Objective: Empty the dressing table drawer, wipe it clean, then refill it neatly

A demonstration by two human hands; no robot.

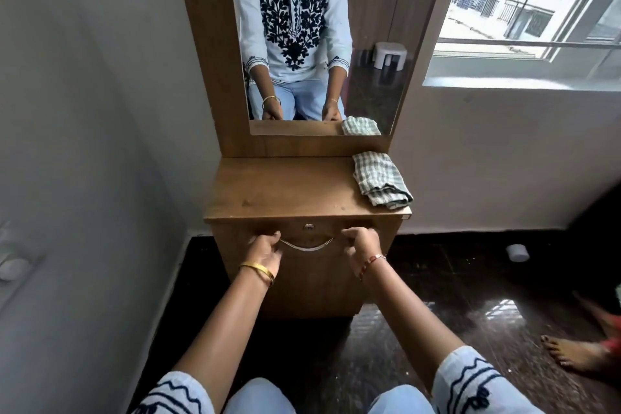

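Note:
A wooden dressing table (pixel 289 188) stands against the wall with a tall mirror above it. Its drawer front (pixel 307 228) sits just under the top, flush and closed, with a small round lock in the middle and a curved metal handle (pixel 307 245) below. My left hand (pixel 265 250) grips the left end of that handle. My right hand (pixel 364 244) grips the right end. A folded checked cloth (pixel 379 181) lies on the right rear of the tabletop. The drawer's contents are hidden.
A grey wall runs close on the left. A window with bars is at the upper right. The floor (pixel 453 279) is dark and glossy; a small white round object (pixel 517 252) lies on it at right. Another person's bare foot (pixel 571 351) rests at the lower right.

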